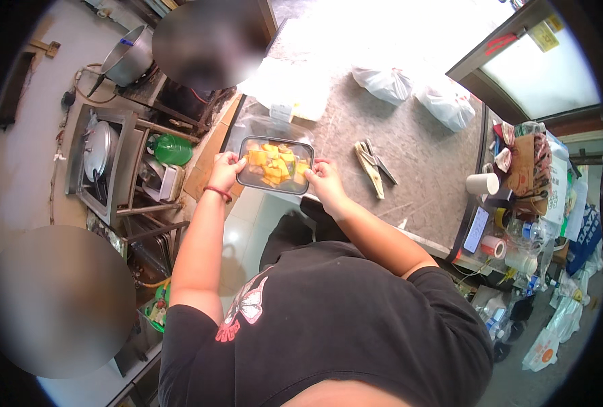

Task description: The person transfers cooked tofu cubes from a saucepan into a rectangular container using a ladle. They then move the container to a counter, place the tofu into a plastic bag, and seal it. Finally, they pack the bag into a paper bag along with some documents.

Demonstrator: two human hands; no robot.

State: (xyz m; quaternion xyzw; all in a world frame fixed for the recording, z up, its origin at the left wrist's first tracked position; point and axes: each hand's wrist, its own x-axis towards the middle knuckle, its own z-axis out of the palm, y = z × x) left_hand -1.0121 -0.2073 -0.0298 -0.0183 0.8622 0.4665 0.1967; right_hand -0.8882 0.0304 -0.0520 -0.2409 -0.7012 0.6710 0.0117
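A rectangular plastic food container point(301, 189) with a dark rim hangs level in front of me, by the near edge of the worktop. Orange-yellow food chunks point(276, 165) fill much of it, with some paler pieces among them. My left hand point(225, 173) grips its left end, thumb at the rim. At the opposite end my right hand point(326, 182) pinches the rim, thumb on top. Beyond the container lies clear plastic film or bag point(294, 133). To the right, a hand tool point(370, 165) with two spread handles rests on the grey worktop point(423, 178).
Two knotted white plastic bags point(383, 84) point(446, 107) stand at the far side. Along the right edge are a white cup point(482, 183), a phone point(476, 229) and a tape roll point(493, 247). On my left, a metal stand point(128, 168) holds a pressure cooker point(100, 145) near a green bottle point(172, 148).
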